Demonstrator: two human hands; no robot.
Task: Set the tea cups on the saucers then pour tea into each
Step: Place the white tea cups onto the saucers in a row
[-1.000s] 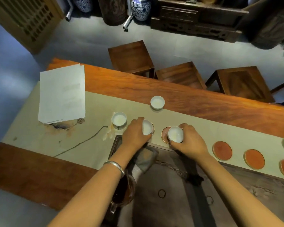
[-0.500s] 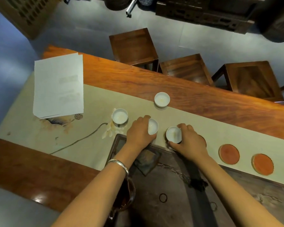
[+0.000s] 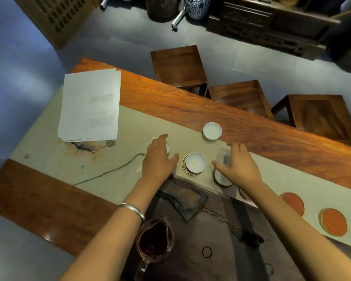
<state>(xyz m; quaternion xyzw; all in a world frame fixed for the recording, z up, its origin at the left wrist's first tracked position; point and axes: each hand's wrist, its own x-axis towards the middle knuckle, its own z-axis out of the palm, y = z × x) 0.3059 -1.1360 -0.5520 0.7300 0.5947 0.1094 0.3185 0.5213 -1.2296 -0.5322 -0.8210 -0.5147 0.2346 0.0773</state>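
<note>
both hands have let go of the cups they gripped half a second ago. the left hand (image 3: 157, 159) now lies flat with fingers spread at centre frame, over the white cup (image 3: 167, 146) at its upper edge, which it mostly hides; whether it touches that cup cannot be told. the right hand (image 3: 239, 165) is open too, fingers spread and motion-blurred, reaching toward the upper middle of the frame.

between the hands, a white tea cup (image 3: 195, 163) now stands alone and upright on a gold-rimmed saucer (image 3: 193, 173). just right of it, a second cup on its saucer (image 3: 221, 178) shows partly under the right palm. a third empty cup (image 3: 212, 131) sits above them at the edge of the beige runner (image 3: 130, 147), no saucer visible under it, as before.

bare orange saucers (image 3: 332, 222) line the runner at lower right. a glass pitcher (image 3: 154, 238) of dark tea stands at the bottom centre on the dark tray (image 3: 211, 230). papers (image 3: 89, 104) lie on the worktop (image 3: 190, 106) at upper left.
</note>
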